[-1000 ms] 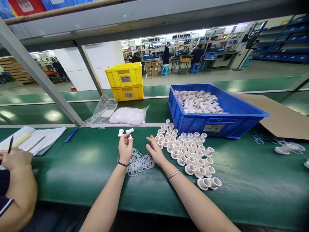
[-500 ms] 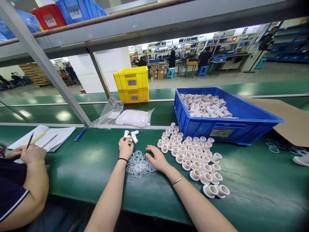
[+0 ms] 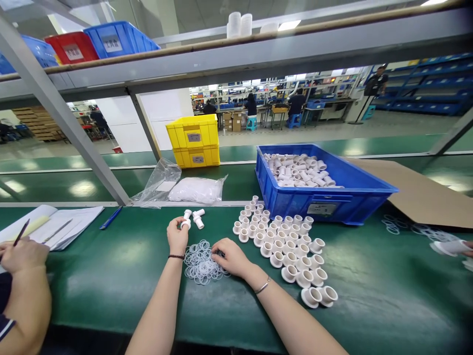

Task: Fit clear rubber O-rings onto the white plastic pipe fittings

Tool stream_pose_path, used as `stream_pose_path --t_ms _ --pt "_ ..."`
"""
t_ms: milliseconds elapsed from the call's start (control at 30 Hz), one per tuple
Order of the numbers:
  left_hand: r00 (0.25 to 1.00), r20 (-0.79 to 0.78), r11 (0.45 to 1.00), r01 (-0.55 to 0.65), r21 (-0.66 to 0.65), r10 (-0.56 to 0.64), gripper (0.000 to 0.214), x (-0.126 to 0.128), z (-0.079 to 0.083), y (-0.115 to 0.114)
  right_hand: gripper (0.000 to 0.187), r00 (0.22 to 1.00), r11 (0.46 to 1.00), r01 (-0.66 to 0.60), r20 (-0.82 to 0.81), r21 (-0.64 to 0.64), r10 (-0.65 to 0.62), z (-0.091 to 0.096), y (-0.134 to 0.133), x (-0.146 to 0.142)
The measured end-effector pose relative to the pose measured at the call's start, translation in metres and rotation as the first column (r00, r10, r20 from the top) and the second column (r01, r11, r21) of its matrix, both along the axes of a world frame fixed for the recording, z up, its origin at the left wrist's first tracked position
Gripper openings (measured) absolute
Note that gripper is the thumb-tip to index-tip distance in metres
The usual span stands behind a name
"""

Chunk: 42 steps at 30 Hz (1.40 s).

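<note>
My left hand (image 3: 178, 235) is closed on a white flanged plastic pipe fitting (image 3: 186, 224), with thumb and fingers around its rim. Just beyond it, a few more white fittings (image 3: 199, 223) lie on the green table. My right hand (image 3: 229, 257) rests at the right side of a loose pile of thin, clear rings (image 3: 202, 266). Its fingers are curled down onto the rings, and whatever they pinch is too small to make out. To the right of that hand stand several rows of white flanged fittings (image 3: 290, 256), flange down with open ends up.
A blue bin (image 3: 325, 199) of white fittings stands behind the rows. Yellow crates (image 3: 195, 143) and a plastic bag of white material (image 3: 197, 190) sit at the back. At left, a co-worker's hand (image 3: 25, 254) holds a pen over papers. Another hand (image 3: 469, 249) reaches in at far right.
My left hand has drawn a fitting slightly away from the small group. My right hand has moved onto the ring pile, fingers curling. The view has tilted up and turned right.
</note>
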<state>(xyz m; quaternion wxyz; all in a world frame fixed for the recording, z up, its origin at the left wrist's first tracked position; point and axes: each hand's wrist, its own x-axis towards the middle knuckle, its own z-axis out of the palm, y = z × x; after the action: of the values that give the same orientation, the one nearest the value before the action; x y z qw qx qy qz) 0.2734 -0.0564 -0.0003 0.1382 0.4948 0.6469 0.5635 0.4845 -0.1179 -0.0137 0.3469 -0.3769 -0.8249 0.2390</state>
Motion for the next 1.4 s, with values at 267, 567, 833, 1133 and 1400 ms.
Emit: stream_pose_path --t_ms 267,567,833,1133,1400 --pt "0.635 0.714 0.956 0.179 0.234 -0.293 0.022 0.016 0.013 -0.004 0.011 0.994 0.999 0.005 -0.107 -0.053 -0.01 -0.004 0.003 0.0" --pt "0.692 0.713 0.991 0.024 0.131 -0.111 0.032 0.01 0.008 0.002 0.005 0.987 0.995 0.036 -0.151 -0.094 -0.05 -0.003 0.001 -0.001" --pt "0.973 0.228 0.997 -0.016 -0.076 0.033 0.05 0.005 -0.013 0.005 0.002 0.982 0.993 0.057 -0.174 -0.101 -0.074 -0.009 0.001 -0.002" --pt "0.832 0.036 0.821 0.552 -0.146 -0.554 0.039 0.026 0.002 -0.012 0.008 0.939 0.975 0.124 -0.295 -0.186 -0.176 -0.012 0.005 -0.002" --pt "0.656 -0.045 0.64 0.716 -0.278 -0.754 0.067 0.042 0.007 -0.032 0.014 0.88 0.951 0.213 -0.379 -0.226 -0.287 -0.012 0.009 -0.002"
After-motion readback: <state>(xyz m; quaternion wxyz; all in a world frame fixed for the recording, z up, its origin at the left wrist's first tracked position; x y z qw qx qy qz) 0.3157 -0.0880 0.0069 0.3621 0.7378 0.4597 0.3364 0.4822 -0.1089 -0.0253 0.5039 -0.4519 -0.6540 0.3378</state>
